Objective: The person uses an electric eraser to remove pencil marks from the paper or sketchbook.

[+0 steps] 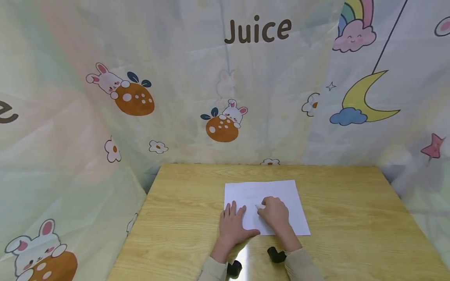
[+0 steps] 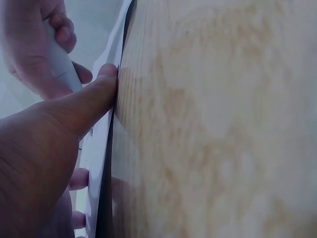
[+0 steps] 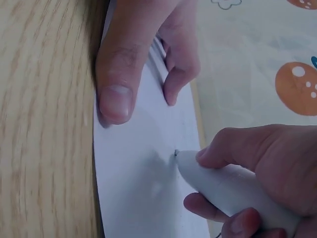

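Note:
A white sheet of paper (image 1: 258, 190) lies on the wooden table. On its left part rests my left hand (image 1: 233, 225), fingers spread, the thumb along the near edge. My right hand (image 1: 275, 212) grips a thick white pen-like tool (image 3: 233, 188) over the middle of the sheet. This tool tapers to a small dark tip, which is at the paper in the right wrist view; its exact kind cannot be told. In the left wrist view, the left thumb (image 2: 94, 99) presses the paper's edge, with the tool's white body (image 2: 62, 62) behind it. Faint marks may be on the sheet.
The wood-grained table (image 1: 183, 218) extends on both sides of the paper. A printed cloth (image 1: 183, 117) with rabbits, flowers and a moon hangs behind and at the sides. Black wrist devices (image 1: 275, 255) sit by both sleeves. Light reflects off the table's near part.

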Motion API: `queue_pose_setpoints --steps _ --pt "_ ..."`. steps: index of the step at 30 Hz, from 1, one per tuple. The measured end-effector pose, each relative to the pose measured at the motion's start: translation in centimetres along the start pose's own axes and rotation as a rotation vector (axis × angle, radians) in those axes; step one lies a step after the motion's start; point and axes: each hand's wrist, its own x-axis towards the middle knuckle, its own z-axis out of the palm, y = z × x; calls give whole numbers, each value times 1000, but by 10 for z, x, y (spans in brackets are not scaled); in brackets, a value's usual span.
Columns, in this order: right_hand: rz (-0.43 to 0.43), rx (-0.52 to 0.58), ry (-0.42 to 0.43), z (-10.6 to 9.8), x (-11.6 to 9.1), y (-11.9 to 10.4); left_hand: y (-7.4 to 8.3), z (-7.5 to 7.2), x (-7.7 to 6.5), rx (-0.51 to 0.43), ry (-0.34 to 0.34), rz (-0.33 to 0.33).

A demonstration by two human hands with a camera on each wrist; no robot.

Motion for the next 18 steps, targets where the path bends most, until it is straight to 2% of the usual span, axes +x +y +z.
queue_pose_setpoints --steps 7,10,15,18 --pt "-2 -30 3 0 2 0 2 -4 1 -12 6 9" --pt "-25 -15 12 1 5 -1 1 -5 2 6 15 0" --pt "10 0 -2 5 5 -2 -3 -7 2 11 -6 11" --pt "-10 18 17 6 6 -4 -6 -8 4 28 -2 6"
